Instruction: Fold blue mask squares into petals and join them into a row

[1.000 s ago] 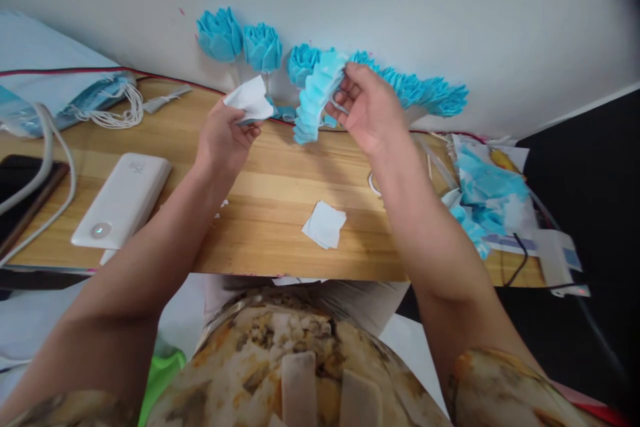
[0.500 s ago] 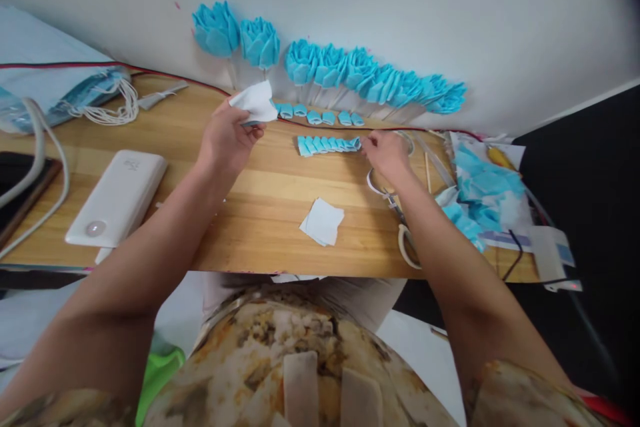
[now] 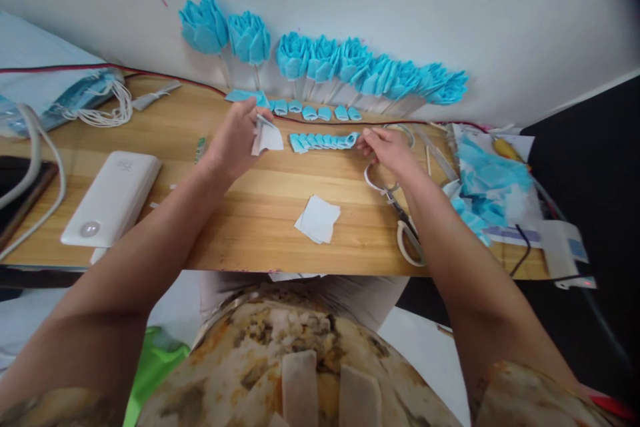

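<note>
My left hand pinches a small white paper square just above the wooden table. Its fingers are closed round the paper's left edge. My right hand rests at the right end of a row of folded blue petals lying flat on the table, fingertips pinched on the last piece. A second, shorter row of blue folded pieces lies behind it near the wall. White-handled scissors lie under my right wrist. A small stack of white squares sits near the table's front edge.
Several blue paper flowers lean against the white wall. A white power bank and cables lie at the left, with a bag of face masks behind. Blue scraps pile up at the right end.
My right hand lowered the blue pleated strip from the air and laid it flat on the table. My left hand brought the white square down and rightward, next to the strip.
</note>
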Demonstrator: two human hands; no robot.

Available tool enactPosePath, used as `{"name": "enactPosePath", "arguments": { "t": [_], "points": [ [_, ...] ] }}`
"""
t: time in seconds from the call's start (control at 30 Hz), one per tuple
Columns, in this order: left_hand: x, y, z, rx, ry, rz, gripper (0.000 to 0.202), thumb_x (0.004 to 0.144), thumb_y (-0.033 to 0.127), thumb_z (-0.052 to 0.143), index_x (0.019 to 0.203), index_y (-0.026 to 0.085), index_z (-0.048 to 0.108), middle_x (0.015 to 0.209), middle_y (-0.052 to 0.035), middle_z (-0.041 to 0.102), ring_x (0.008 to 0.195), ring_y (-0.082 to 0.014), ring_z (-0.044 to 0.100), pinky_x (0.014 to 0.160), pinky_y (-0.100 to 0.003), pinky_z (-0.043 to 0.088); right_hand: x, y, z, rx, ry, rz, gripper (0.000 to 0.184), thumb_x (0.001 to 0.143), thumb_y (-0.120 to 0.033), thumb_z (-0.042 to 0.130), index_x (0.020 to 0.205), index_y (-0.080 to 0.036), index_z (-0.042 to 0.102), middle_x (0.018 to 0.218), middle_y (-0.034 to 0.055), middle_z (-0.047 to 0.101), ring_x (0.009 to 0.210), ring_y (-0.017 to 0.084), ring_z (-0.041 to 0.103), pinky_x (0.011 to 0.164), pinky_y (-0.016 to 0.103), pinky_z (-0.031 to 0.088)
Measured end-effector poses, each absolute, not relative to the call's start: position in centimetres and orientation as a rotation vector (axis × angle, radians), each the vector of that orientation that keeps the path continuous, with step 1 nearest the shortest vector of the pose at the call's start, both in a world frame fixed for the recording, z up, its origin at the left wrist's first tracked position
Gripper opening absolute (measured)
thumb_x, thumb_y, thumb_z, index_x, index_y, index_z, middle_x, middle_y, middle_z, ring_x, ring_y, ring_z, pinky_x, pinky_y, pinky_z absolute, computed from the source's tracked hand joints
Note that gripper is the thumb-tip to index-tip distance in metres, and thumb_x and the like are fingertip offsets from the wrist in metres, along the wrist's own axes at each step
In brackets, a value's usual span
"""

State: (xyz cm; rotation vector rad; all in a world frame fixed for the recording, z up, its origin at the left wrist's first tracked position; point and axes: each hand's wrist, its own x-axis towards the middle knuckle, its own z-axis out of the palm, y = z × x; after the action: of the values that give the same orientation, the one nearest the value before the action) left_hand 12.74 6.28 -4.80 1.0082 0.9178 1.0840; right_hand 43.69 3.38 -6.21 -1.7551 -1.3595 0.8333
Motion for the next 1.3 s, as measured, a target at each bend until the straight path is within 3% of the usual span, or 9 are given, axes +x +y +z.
{"name": "enactPosePath", "arguments": {
  "t": [0.1, 0.2, 0.3, 0.37, 0.53, 0.67, 1.0, 1.2, 1.3],
  "points": [
    [13.2, 5.5, -4.6, 1.246, 0.976, 0.911, 0.051, 0.093, 0.063, 0.048, 0.076, 0.021, 0.07, 0.063, -0.0065, 0.057, 0.069, -0.0253, 0.062, 0.067, -0.036, 0.049, 43.6, 3.4, -6.5, -1.686, -1.272, 0.913, 0.035, 0.089, -0.053, 0.07, 0.07, -0.024, 0.068, 0.076, 0.0031, 0.073, 0.062, 0.014, 0.06, 0.049, 0.026, 0.039],
    [13.3, 4.6, -4.1, 1.78, 1.022, 0.711, 0.03, 0.088, 0.038, 0.06, 0.106, 0.021, 0.078, 0.079, -0.0052, 0.072, 0.074, -0.0218, 0.063, 0.074, -0.032, 0.048, 43.7, 3.4, -6.4, -1.652, -1.245, 0.959, 0.032, 0.088, -0.05, 0.073, 0.07, -0.023, 0.069, 0.076, 0.0031, 0.072, 0.064, 0.014, 0.062, 0.049, 0.025, 0.04],
    [12.8, 4.1, -4.2, 2.059, 0.998, 0.533, 0.07, 0.074, 0.016, 0.063, 0.143, 0.028, 0.061, 0.095, -0.0012, 0.078, 0.084, -0.0204, 0.067, 0.085, -0.031, 0.05, 43.9, 3.4, -6.4, -1.637, -1.252, 0.97, 0.03, 0.091, -0.046, 0.07, 0.07, -0.024, 0.071, 0.075, 0.0036, 0.073, 0.065, 0.015, 0.063, 0.049, 0.025, 0.04],
    [12.2, 4.1, -4.4, 2.13, 0.982, 0.529, 0.083, 0.069, 0.014, 0.066, 0.15, 0.031, 0.054, 0.113, -0.0032, 0.077, 0.097, -0.022, 0.069, 0.094, -0.034, 0.05, 44.0, 3.4, -6.6, -1.63, -1.275, 0.958, 0.03, 0.093, -0.044, 0.068, 0.071, -0.023, 0.073, 0.076, 0.0041, 0.073, 0.065, 0.015, 0.063, 0.049, 0.025, 0.041],
    [12.3, 4.5, -4.4, 2.236, 0.999, 0.691, 0.058, 0.074, 0.028, 0.077, 0.131, 0.026, 0.069, 0.134, -0.0105, 0.069, 0.129, -0.0329, 0.06, 0.116, -0.048, 0.039, 44.4, 3.2, -6.7, -1.58, -1.409, 0.946, 0.027, 0.096, -0.039, 0.063, 0.079, -0.023, 0.076, 0.083, 0.0046, 0.076, 0.068, 0.016, 0.063, 0.049, 0.025, 0.042],
    [14.9, 4.9, -3.6, 2.293, 0.918, 0.758, 0.028, 0.089, 0.031, 0.065, 0.114, 0.024, 0.076, 0.129, -0.0092, 0.073, 0.131, -0.0324, 0.06, 0.119, -0.049, 0.037, 44.6, 2.7, -6.4, -1.586, -1.497, 0.91, 0.016, 0.091, -0.032, 0.068, 0.082, -0.024, 0.078, 0.078, 0.0004, 0.074, 0.062, 0.014, 0.058, 0.052, 0.027, 0.043],
    [21.4, 5.5, -4.7, 2.705, 0.753, 0.32, 0.03, 0.094, 0.024, 0.053, 0.102, 0.017, 0.081, 0.157, -0.0141, 0.055, 0.143, -0.0336, 0.055, 0.118, -0.051, 0.043, 45.4, 2.7, -5.7, -1.661, -1.78, 0.706, 0.02, 0.086, -0.019, 0.064, 0.09, -0.029, 0.081, 0.088, -0.0016, 0.08, 0.08, 0.02, 0.068, 0.084, 0.037, 0.054],
    [22.5, 5.6, -4.9, 2.704, 0.748, 0.272, 0.032, 0.093, 0.019, 0.05, 0.096, 0.015, 0.081, 0.157, -0.0146, 0.055, 0.138, -0.0349, 0.059, 0.115, -0.051, 0.045, 45.8, 2.9, -5.7, -1.725, -1.898, 0.608, 0.031, 0.083, -0.01, 0.057, 0.09, -0.026, 0.082, 0.095, 0.0014, 0.082, 0.084, 0.022, 0.071, 0.087, 0.039, 0.054],
    [23.0, 5.6, -4.9, 2.733, 0.772, 0.27, 0.031, 0.093, 0.019, 0.05, 0.097, 0.015, 0.08, 0.142, -0.0156, 0.068, 0.13, -0.0346, 0.063, 0.111, -0.051, 0.047, 45.7, 3.0, -6.0, -1.714, -1.89, 0.637, 0.033, 0.083, -0.009, 0.055, 0.09, -0.025, 0.082, 0.101, 0.0025, 0.082, 0.092, 0.024, 0.072, 0.092, 0.04, 0.053]
  ]
}}
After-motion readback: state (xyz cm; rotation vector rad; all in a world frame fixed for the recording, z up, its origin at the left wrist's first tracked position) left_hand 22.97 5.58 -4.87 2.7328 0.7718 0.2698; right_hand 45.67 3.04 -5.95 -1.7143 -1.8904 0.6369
